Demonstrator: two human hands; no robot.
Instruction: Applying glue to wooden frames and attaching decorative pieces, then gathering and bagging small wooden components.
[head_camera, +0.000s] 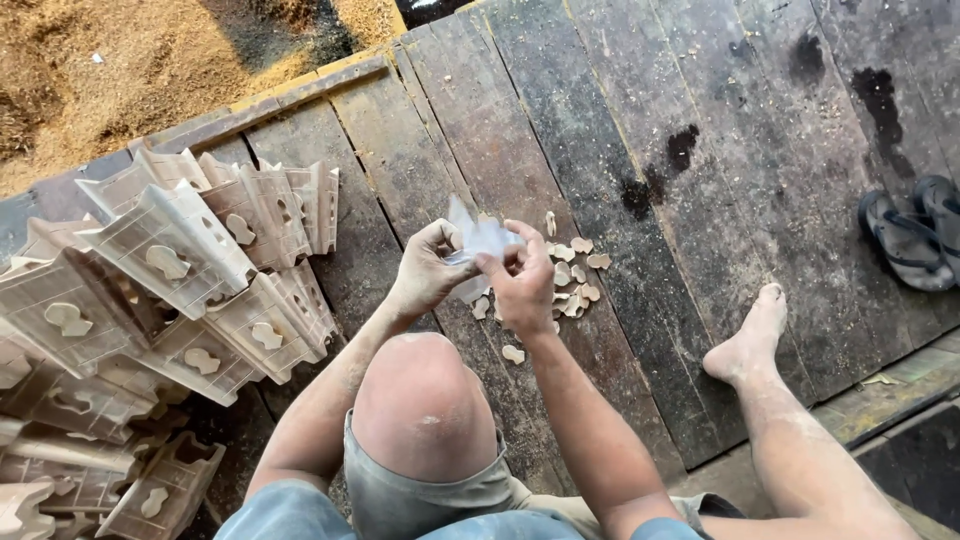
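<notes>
While I sit on the wood floor (560, 130), my bent knee (423, 400) fills the bottom middle of the frame, and my shorts (420, 505) show just under it. My other leg stretches out at the lower right, with my bare foot (750, 335) flat on the boards.

Just past my knee, in the middle of the frame, my two hands meet. My left hand (425, 270) is closed, with its fingers pinching a small pale piece (478, 238). My right hand (522, 285) is closed too, and its fingers pinch the same piece from the other side. The piece is thin and whitish, and it looks blurry, so I cannot tell its exact shape. It is up in the air between my hands, above the floor.

Right under and just past my hands, a little pile of small wood cutouts (572, 280) lies on the boards.

On the left side of the frame there is a big heap of pale carved wood blocks (170, 290), each with a hole cut in it. They lean on each other.

Farther off, at the right edge, a pair of dark sandals (915, 235) sits on the floor. In the upper left corner there is a lot of sawdust (120, 70).
</notes>
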